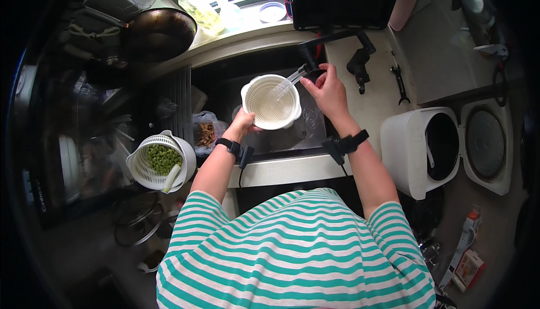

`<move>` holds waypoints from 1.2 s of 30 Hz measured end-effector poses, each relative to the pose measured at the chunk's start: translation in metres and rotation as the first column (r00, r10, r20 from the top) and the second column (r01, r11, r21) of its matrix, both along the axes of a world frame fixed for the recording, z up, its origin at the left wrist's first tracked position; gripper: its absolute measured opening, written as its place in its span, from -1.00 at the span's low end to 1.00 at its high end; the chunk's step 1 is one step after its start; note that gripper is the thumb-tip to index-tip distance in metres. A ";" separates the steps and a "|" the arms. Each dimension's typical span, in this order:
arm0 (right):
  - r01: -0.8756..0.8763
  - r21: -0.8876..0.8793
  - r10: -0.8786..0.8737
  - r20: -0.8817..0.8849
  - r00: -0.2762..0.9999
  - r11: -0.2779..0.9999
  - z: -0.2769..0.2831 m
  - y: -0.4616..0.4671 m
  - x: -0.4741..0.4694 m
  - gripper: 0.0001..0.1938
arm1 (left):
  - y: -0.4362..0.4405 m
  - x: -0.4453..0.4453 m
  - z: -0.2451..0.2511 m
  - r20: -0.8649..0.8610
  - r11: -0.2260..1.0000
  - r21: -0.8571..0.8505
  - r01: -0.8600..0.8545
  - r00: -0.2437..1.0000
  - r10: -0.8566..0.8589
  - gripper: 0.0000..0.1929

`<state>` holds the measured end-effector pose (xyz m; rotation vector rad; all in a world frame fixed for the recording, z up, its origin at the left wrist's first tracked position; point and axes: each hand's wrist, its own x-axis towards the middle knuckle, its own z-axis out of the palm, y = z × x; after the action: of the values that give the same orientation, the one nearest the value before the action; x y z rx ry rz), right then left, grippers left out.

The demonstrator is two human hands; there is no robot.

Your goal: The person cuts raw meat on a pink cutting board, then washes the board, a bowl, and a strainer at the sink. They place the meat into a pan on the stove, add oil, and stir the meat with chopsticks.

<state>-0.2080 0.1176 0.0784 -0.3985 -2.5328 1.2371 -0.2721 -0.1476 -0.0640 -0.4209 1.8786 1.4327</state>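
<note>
My left hand grips the lower left rim of a white plastic colander basket over the dark sink. Water streams from the black faucet into the basket. My right hand is raised beside the faucet's spout, its thumb and fingers near the spout end; whether it touches the faucet I cannot tell. Left of the sink, a white colander in a bowl holds chopped green vegetable pieces and a pale stalk. A plastic bag with brown scraps lies at the sink's left side.
A rice cooker with its lid raised stands at right, below a wrench. A dark wok sits upper left. Bottles of yellow liquid stand by the window. A black jointed arm reaches over the counter right of the sink.
</note>
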 end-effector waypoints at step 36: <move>-0.404 0.319 0.353 0.207 0.912 0.857 -0.152 -0.065 -0.039 -0.61 | 0.026 0.011 0.028 -0.728 0.961 -0.260 -0.095 0.673 -0.131 -0.22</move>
<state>-0.2469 0.0529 -0.0735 0.1131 -2.9826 0.8489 -0.2611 -0.1221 -0.0365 0.1055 2.7536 1.4428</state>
